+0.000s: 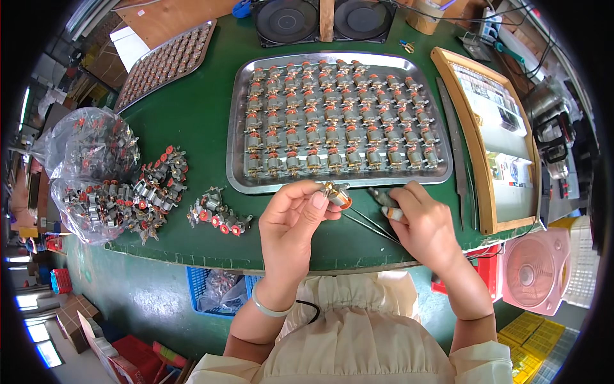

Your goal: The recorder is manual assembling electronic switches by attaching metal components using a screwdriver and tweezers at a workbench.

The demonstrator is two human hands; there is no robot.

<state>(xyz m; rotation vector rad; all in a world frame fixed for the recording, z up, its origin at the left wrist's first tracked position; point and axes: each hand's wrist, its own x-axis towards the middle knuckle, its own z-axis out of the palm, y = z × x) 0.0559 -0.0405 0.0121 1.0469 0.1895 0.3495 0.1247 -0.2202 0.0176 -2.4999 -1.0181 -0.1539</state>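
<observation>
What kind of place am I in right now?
Most likely a small workshop or assembly room: the green workbench bears a metal tray with rows of small metal components, more lie in and beside a clear plastic bag, and your left hand holds a similar component.

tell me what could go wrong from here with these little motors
The motor is pinched in the fingertips of the left hand, so it might slip and drop. The tray has its near rim close to the right hand; a bump could jostle its rows. The small pile lies near the table's front edge and might get knocked off.
</observation>
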